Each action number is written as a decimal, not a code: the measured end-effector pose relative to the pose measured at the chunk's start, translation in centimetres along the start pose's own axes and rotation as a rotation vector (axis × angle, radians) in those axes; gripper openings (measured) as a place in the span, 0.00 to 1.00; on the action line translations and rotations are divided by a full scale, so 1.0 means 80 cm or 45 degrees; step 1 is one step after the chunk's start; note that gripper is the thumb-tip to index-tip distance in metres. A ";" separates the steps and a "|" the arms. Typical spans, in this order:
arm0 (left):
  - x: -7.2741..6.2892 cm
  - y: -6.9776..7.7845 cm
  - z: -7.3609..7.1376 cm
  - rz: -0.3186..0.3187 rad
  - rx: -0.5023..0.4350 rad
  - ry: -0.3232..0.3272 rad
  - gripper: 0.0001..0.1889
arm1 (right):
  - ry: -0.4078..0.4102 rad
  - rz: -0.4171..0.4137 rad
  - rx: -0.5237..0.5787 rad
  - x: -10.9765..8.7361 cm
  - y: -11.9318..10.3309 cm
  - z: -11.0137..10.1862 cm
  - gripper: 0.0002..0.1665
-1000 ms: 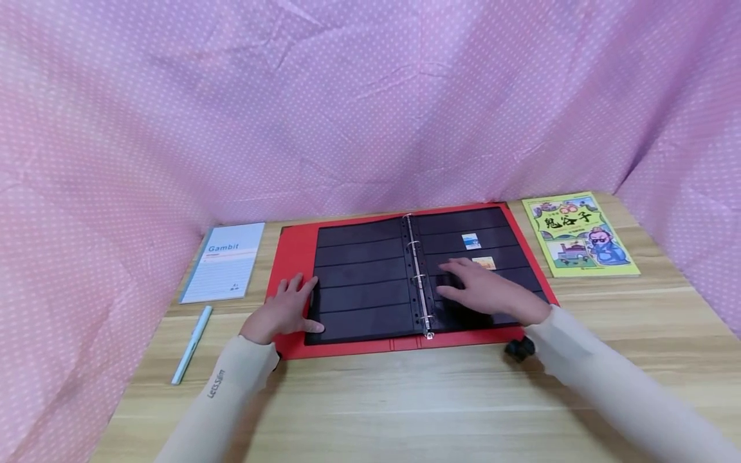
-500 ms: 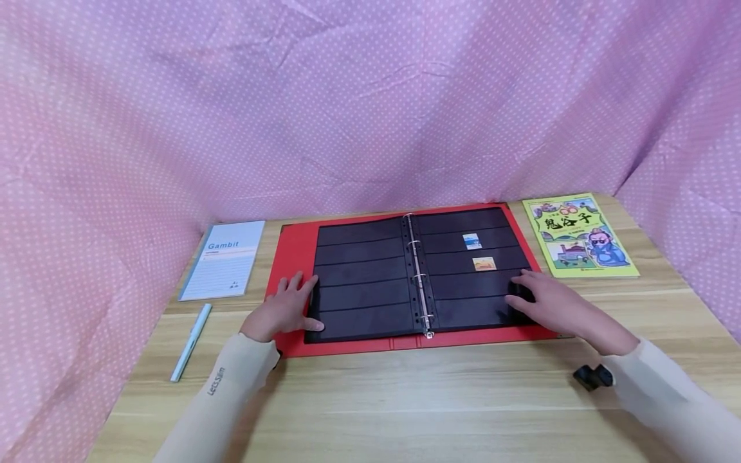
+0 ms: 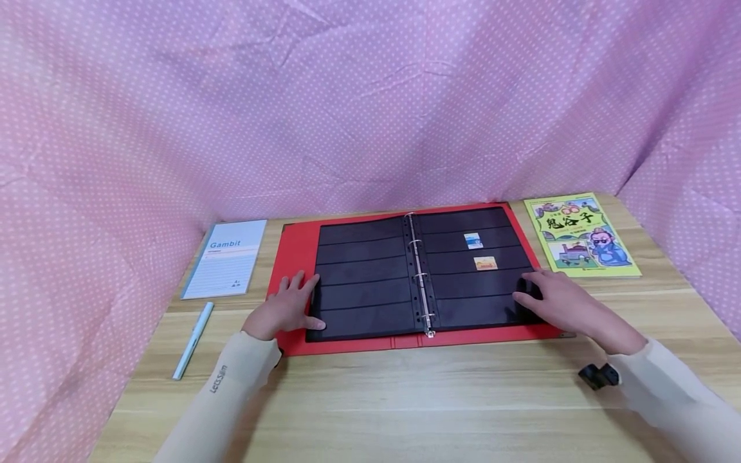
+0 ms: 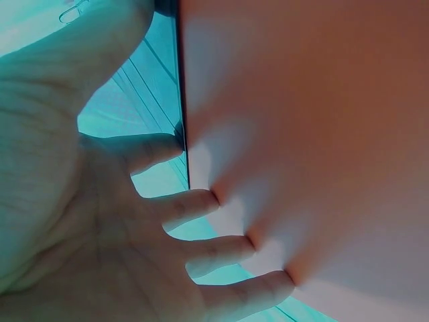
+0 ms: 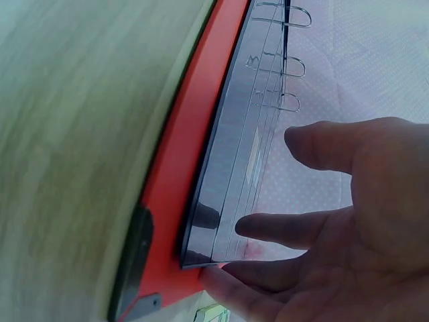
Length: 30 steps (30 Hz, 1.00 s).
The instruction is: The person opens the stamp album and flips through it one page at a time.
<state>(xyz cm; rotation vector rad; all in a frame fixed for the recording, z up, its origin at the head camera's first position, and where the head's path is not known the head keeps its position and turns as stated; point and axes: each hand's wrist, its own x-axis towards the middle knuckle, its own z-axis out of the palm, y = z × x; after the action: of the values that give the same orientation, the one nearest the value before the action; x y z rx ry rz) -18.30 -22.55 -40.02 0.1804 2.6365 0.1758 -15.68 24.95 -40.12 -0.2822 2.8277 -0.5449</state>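
Note:
A red ring binder point(image 3: 294, 247) lies spread on the table, with black pocket pages point(image 3: 361, 273) on both sides of its metal rings point(image 3: 420, 276). The right page carries a blue-and-white stamp point(image 3: 473, 241) and, just below it, an orange-and-white stamp point(image 3: 485, 263). My left hand point(image 3: 279, 313) rests with spread fingers on the left cover, its thumb over the page's lower left corner. In the left wrist view, those fingertips point(image 4: 271, 287) touch the red cover. My right hand point(image 3: 561, 303) is at the right page's lower outer edge, thumb apart from the fingers, nothing held.
On the left of the wooden table point(image 3: 370, 405) lie a Gambit notebook point(image 3: 226, 263) and a light blue pen point(image 3: 193, 341). A yellow comic-style book point(image 3: 585, 235) lies beyond the binder's right side. A pink dotted cloth point(image 3: 370, 116) hangs behind.
My right hand has moved rightward from over the middle of the right page to its outer edge, uncovering the orange stamp and lower pockets. The left hand has stayed in place.

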 end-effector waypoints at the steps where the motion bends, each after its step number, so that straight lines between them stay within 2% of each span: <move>1: 0.000 0.000 0.000 0.002 0.002 0.003 0.56 | 0.001 0.004 -0.006 0.001 0.000 0.000 0.40; 6: 0.001 0.000 0.001 0.003 0.004 0.007 0.56 | 0.010 0.004 -0.011 0.002 -0.002 0.002 0.39; 24: -0.002 0.002 -0.001 -0.017 -0.008 -0.004 0.56 | 0.085 -0.024 0.124 -0.001 -0.003 -0.005 0.36; 30: -0.003 0.004 -0.002 -0.021 -0.017 -0.003 0.56 | 0.131 -0.032 0.133 -0.003 -0.005 -0.008 0.32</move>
<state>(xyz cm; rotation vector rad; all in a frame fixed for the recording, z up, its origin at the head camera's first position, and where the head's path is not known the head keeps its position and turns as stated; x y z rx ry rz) -18.14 -22.32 -39.76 0.1547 2.6333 0.1871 -15.59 24.81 -39.36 -0.2782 2.8848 -0.7302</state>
